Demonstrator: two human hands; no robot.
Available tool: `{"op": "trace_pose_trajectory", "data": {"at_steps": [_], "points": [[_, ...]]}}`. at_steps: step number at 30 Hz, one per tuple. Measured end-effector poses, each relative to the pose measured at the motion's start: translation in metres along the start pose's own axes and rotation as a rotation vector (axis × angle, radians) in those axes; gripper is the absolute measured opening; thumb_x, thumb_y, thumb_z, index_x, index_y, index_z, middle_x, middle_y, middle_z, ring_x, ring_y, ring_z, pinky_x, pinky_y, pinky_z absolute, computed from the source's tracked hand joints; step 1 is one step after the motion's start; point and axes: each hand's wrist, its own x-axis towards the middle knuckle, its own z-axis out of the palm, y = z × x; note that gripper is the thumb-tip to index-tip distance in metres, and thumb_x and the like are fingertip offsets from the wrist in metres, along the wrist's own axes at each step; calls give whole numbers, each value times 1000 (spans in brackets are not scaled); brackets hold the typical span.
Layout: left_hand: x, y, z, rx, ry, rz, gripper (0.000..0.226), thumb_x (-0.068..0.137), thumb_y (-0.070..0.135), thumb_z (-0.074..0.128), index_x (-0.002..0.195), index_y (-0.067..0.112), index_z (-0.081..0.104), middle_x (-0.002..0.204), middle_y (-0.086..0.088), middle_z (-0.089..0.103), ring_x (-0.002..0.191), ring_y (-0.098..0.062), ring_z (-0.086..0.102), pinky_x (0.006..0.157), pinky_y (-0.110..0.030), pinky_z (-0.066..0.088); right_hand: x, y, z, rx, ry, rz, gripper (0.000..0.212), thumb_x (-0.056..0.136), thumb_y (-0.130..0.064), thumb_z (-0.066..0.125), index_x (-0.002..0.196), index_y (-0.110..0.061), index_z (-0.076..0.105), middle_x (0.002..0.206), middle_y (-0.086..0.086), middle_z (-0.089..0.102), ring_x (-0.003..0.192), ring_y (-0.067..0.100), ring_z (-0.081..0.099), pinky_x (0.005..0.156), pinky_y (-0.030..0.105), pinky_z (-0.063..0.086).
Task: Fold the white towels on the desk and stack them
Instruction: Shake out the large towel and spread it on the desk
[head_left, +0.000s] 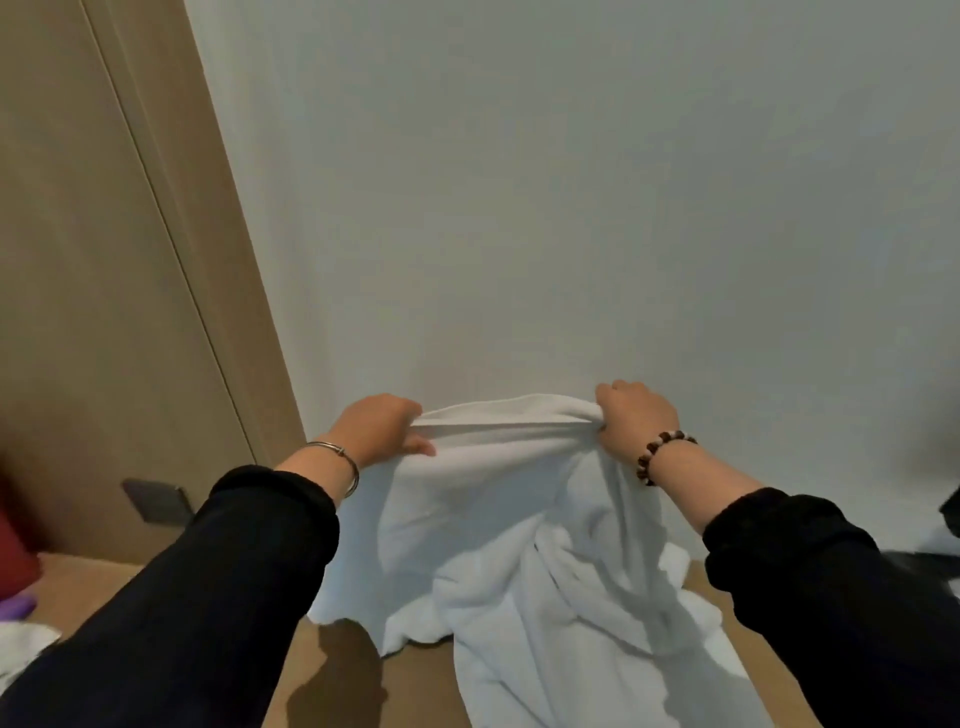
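Note:
A large white towel (524, 545) hangs in front of me, lifted above the brown desk (410, 686). My left hand (379, 426) grips its top edge at the left corner. My right hand (634, 415) grips the same edge at the right corner, with the cloth bunched in the fingers. The edge stretches taut between both hands. The towel's lower part is crumpled and trails down onto the desk. Another piece of white cloth (26, 644) shows at the lower left edge.
A pale wall (571, 208) stands close behind the desk, with a tan panel (104, 260) to the left. A dark switch plate (156, 499) sits low on that panel. Red and purple objects (15, 566) lie at the far left. Dark items (945, 525) sit at the right edge.

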Motion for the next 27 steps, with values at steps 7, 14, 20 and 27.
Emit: {"op": "trace_pose_trajectory", "data": {"at_steps": [7, 14, 20, 27], "points": [[-19, 44, 124, -212, -187, -192, 36, 91, 33, 57, 117, 9, 60, 129, -13, 51, 119, -30, 49, 89, -35, 42, -40, 24, 127, 134, -407, 87, 51, 84, -12, 52, 132, -19, 35, 115, 9, 52, 97, 29, 51, 80, 34, 41], [-55, 113, 231, -493, -447, -188, 53, 98, 33, 46, 144, 9, 33, 152, -9, 31, 138, -24, 30, 109, -28, 22, -72, 22, 211, 303, -628, -56, 52, 82, -20, 57, 133, -17, 44, 134, 8, 47, 122, 30, 47, 100, 36, 39], [-100, 100, 230, -525, -436, -295, 43, 100, 34, 40, 136, 10, 47, 141, -14, 47, 127, -29, 44, 101, -31, 32, -117, -10, 179, 131, -716, -169, 18, 92, -24, 44, 100, -16, 58, 101, 6, 64, 82, 23, 54, 68, 26, 38], [-228, 67, 195, -459, -733, -234, 30, 98, 20, 42, 122, 6, 55, 125, -13, 57, 113, -29, 52, 83, -27, 34, -229, -104, 129, 12, -1101, -18, 33, 85, -6, 52, 57, -17, 37, 61, 0, 40, 64, 19, 43, 68, 26, 37]]}}
